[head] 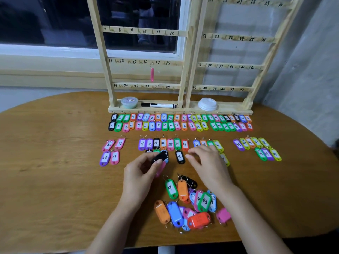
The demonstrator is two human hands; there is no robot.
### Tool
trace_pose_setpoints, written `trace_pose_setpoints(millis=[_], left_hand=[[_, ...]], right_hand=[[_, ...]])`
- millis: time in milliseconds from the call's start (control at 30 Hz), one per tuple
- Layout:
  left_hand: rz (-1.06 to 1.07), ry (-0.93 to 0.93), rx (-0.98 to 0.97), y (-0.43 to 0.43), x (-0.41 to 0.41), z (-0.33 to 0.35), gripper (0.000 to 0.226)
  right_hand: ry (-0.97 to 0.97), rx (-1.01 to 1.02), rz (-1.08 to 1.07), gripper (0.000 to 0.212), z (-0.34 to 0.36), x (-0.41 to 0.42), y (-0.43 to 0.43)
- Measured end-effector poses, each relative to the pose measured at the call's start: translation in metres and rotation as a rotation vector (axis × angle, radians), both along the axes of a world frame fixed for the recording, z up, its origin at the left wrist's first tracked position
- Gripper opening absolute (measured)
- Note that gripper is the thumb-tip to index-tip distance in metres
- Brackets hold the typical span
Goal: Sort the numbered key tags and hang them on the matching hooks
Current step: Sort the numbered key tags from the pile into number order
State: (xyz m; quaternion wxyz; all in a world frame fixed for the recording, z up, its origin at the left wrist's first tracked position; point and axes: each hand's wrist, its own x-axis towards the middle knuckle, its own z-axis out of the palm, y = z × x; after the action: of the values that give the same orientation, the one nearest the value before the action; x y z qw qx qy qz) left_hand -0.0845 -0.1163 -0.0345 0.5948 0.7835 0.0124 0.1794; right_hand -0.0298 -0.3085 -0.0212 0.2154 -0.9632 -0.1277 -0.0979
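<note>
My left hand (141, 173) pinches a black tag (160, 157) between thumb and curled fingers, just above the middle of the worktop (55, 162), beside the black 36 tag (179, 157). A pink tag (160, 171) is tucked under the same fingers. My right hand (207, 162) is spread and relaxed, holds nothing, and hovers over the 38–41 row (218, 144), hiding part of it.

The black tag lies on a slant. Its long axis runs from near-left to far-right, and the ring end points up towards the rack (185, 52) at the far edge. Its number does not show from here.

My main worry is the two-tag grip: as I set the black one down, the pink one could slip out and land among the laid-out rows. The right palm sits low enough that a careless sweep would push 38–41 out of order. Since I can't read the number, the black tag may end up in the wrong slot. The unsorted pile (183, 204) near the front edge lies right by my right forearm, which could scatter it.
</note>
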Motion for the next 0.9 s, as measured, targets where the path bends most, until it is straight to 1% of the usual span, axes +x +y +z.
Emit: trace_pose_setpoints(millis=[100,200,233,267,333,400,467,600,633,767,833,900], left_hand=[[-0.003,0.0,0.002,-0.001,-0.001,0.001,0.022],[0.005,-0.002,-0.034,-0.001,-0.001,-0.001,0.021],[0.008,0.0,-0.049,-0.001,0.0,-0.002,0.021],[0.008,0.004,-0.059,-0.001,0.0,-0.003,0.019],[0.004,0.012,-0.068,0.0,0.001,-0.005,0.017],[0.003,0.013,-0.084,0.0,0.001,-0.005,0.017],[0.004,0.011,-0.096,0.0,0.001,-0.003,0.017],[-0.007,0.035,-0.114,-0.001,-0.001,-0.002,0.017],[-0.01,0.041,-0.116,0.0,-0.001,-0.003,0.017],[-0.016,0.049,-0.126,0.0,-0.002,-0.004,0.017],[-0.018,0.041,-0.122,0.0,-0.002,-0.005,0.017],[-0.026,0.032,-0.123,0.0,-0.002,-0.004,0.019]], right_hand=[[0.006,-0.112,0.024,0.047,-0.001,-0.005,0.004],[0.044,-0.216,0.031,0.069,-0.002,-0.002,0.007],[0.055,-0.233,0.032,0.071,-0.003,0.0,0.007],[0.067,-0.24,0.033,0.068,-0.004,0.002,0.006],[0.06,-0.216,0.044,0.068,-0.005,0.003,0.005],[0.029,-0.119,0.047,0.068,-0.003,0.001,0.001],[-0.021,0.07,0.058,0.058,-0.002,-0.005,-0.004],[-0.084,0.373,0.057,0.024,-0.012,-0.024,-0.01],[-0.079,0.438,0.047,0.02,-0.015,-0.028,-0.011],[0.048,0.754,0.004,0.016,-0.013,-0.031,-0.013],[0.08,0.817,0.007,0.015,-0.01,-0.03,-0.013],[0.101,0.821,0.027,0.016,-0.009,-0.03,-0.012]])
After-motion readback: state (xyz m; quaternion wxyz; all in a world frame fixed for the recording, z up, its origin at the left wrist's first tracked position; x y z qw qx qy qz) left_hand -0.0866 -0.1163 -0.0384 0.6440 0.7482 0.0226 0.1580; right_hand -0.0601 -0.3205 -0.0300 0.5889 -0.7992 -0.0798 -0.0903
